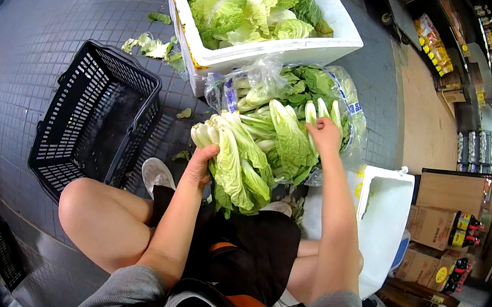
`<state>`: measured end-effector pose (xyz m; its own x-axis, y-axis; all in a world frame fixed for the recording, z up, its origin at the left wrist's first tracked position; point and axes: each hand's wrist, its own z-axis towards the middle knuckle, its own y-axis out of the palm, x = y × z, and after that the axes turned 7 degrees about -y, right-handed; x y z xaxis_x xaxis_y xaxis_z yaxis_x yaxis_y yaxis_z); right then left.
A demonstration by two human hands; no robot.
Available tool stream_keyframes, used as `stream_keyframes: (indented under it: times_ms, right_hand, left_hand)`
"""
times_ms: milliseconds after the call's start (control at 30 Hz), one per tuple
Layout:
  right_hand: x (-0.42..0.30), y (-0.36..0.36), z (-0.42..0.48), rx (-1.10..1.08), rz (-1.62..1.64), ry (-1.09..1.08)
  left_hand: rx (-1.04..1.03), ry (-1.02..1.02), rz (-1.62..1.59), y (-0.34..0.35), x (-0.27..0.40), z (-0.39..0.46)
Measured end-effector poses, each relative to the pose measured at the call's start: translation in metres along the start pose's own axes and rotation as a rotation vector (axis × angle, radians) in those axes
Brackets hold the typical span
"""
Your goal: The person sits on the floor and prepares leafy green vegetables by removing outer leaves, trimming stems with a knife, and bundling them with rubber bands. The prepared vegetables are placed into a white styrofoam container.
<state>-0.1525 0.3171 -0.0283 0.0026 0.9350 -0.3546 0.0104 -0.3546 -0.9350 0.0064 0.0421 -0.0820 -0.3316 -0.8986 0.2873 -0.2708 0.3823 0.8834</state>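
Observation:
A bunch of leafy cabbage heads (pixel 231 158) with pale stem ends lies in my left hand (pixel 202 162), which grips it from the left side. My right hand (pixel 324 135) pinches a slim green-and-white head (pixel 313 115) among others at the right. Beneath and behind them is an open clear plastic bag (pixel 267 75) with blue print, filled with more greens (pixel 307 85). Another leafy head (pixel 291 143) lies between my hands, over the bag's contents.
A white foam box (pixel 281 52) of loose cabbage leaves stands beyond the bag. At the left is a black plastic basket (pixel 124 152) with its handle folded down. Leaf scraps (pixel 153 46) lie on the tiled floor. Another foam box (pixel 383 235) sits at the right, near cardboard boxes (pixel 432 227).

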Motion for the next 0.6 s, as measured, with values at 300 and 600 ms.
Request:
stream_keyframes:
  times_ms: [300,600]
  right_hand:
    - [-0.003,-0.072,-0.011,0.056,0.576,-0.089]
    - [-0.101,-0.099,-0.105,-0.23,0.97,-0.097]
  left_hand:
    - [0.002,-0.091,-0.067,-0.008,-0.008,0.007]
    - [-0.024,-0.055,0.02,0.015,-0.009,0.004]
